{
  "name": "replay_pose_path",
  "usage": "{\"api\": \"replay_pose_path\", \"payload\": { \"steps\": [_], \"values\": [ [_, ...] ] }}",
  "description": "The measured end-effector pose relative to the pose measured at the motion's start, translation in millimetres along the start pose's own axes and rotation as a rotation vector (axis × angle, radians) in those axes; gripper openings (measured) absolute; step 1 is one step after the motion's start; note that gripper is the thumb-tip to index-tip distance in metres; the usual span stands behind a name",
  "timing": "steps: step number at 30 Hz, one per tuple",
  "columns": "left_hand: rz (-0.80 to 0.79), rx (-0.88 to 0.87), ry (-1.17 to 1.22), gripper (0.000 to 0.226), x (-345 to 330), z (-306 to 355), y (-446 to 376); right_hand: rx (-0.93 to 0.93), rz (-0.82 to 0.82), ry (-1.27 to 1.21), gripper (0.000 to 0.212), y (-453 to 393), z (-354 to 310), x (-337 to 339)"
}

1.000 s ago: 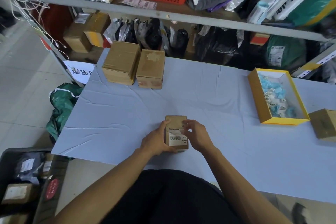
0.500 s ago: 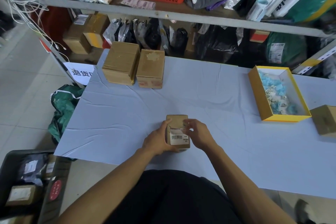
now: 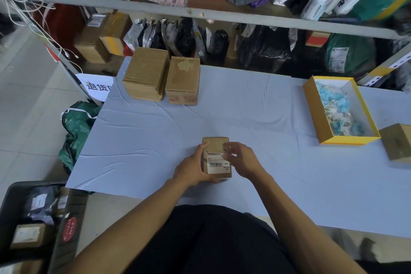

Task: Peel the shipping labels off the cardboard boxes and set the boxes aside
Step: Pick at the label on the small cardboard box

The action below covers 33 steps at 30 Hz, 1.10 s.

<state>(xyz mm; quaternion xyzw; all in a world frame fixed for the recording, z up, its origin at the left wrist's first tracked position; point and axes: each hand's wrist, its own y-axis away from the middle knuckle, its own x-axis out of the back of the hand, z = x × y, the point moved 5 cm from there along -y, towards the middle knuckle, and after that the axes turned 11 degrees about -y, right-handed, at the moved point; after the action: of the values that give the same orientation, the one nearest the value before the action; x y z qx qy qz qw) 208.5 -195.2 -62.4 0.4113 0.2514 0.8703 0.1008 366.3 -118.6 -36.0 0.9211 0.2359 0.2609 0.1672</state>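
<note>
Your surface (image 3: 255,118), draped in pale blue cloth, fills the middle of the view. At 11 o'clock from your hands stand two larger cardboard boxes, touching side by side: the left box (image 3: 145,74) and the right box (image 3: 183,80), whose top shows a torn patch. At 2 o'clock lies a yellow tray (image 3: 318,113) holding blue and white scraps; a further cardboard box (image 3: 398,142) sits just beside it at 3 o'clock. Near the surface's front edge rests the small cardboard box (image 3: 215,145), with a white barcode label (image 3: 216,163) on its top. Your left hand (image 3: 192,168) grips its left side, fingers curled around it. Your right hand (image 3: 241,159) pinches the label's upper right corner.
</note>
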Motion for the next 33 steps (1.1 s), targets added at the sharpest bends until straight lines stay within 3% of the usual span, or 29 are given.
{"api": "replay_pose_path", "payload": {
  "steps": [8,13,23,27,33],
  "values": [
    [-0.006,0.008,-0.022,0.123,2,2,0,-0.019,-0.018,-0.022,0.031,-3,5,2],
    [-0.006,0.003,-0.028,0.122,0,2,0,-0.004,-0.038,-0.009,0.038,1,2,3],
    [-0.010,0.002,0.037,0.124,-1,2,2,-0.001,-0.111,0.017,0.017,4,3,4],
    [-0.007,0.008,0.050,0.122,-2,1,3,-0.015,-0.129,-0.002,0.043,9,1,6],
    [-0.014,0.011,0.049,0.122,-1,2,5,-0.031,-0.165,-0.043,0.021,10,0,6]
  ]
}}
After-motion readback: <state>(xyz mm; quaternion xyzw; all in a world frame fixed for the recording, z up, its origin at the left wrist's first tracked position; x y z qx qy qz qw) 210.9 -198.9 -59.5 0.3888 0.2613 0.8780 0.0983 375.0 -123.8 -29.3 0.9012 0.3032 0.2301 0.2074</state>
